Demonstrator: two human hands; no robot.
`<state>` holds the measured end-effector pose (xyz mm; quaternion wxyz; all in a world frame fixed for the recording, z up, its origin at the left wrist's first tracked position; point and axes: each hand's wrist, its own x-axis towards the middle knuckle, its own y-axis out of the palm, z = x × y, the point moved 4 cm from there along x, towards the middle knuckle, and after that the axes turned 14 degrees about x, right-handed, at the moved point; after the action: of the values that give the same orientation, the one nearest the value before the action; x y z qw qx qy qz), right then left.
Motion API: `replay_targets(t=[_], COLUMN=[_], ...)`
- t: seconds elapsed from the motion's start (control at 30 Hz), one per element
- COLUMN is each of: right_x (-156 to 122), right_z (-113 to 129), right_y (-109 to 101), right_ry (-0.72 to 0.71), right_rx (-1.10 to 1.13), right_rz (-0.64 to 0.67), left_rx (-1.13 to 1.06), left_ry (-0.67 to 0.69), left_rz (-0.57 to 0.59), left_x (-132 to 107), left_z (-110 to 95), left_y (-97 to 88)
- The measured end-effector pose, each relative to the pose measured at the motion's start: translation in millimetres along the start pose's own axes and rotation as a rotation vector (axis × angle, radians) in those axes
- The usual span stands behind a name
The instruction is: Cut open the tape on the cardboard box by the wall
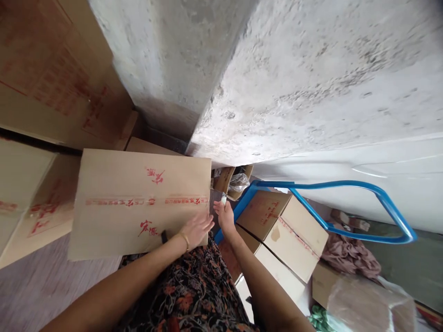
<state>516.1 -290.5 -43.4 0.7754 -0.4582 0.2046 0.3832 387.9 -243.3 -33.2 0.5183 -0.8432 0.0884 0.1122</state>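
Overhead and to the right, a rough grey concrete wall [311, 74], filling most of the view. Against the left side, tall stacked cardboard cartons [44, 69] with faded red print, blurred at the edges.

In the middle left, a sealed cardboard box [138, 203] with red characters and a taped seam, broad face turned toward the camera, held up beside the stacked cartons. Pressed flat against its right end, the left hand [196, 229], fingers [206, 223] spread wide and lying on the cardboard, a thin bangle at the wrist. Just beside it at the box's right edge, the right hand [225, 216], raised and close to the corner; hard to tell whether touching the box. Something small and pale pinched at its fingertips, too small to identify; fingers drawn narrow around it.

To the right, a blue metal trolley handle [363, 203], looped and tilted. Beneath it, two smaller taped cartons [287, 230] stacked together, printed in red. Farther right, a crumpled pinkish cloth [349, 258], and near the lower right corner a bundle wrapped in clear plastic [370, 304].

Along the bottom, dark floral fabric [194, 295] between the two forearms.
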Motion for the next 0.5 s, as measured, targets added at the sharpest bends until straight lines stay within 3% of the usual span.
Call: replay_targets(t=[0.07, 0.17, 0.33, 0.5], right_x=[2, -1, -9, -9], right_z=[-3, -7, -7, 1], right_y=[-8, -18, -20, -21], right_ry=[0.013, 0.008, -0.018, -0.028], right_rx=[0.045, 0.077, 0.056, -0.085], right_rz=[-0.017, -0.005, 0.06, 0.108], left_rx=[0.071, 0.127, 0.198, 0.215], left_ry=[0.073, 0.076, 0.107, 0.134], left_rz=[0.01, 0.045, 0.033, 0.031], left_x=[17, 17, 10, 46], left_z=[-12, -9, -5, -15], left_y=[12.9, 22.4, 8.3, 5.1])
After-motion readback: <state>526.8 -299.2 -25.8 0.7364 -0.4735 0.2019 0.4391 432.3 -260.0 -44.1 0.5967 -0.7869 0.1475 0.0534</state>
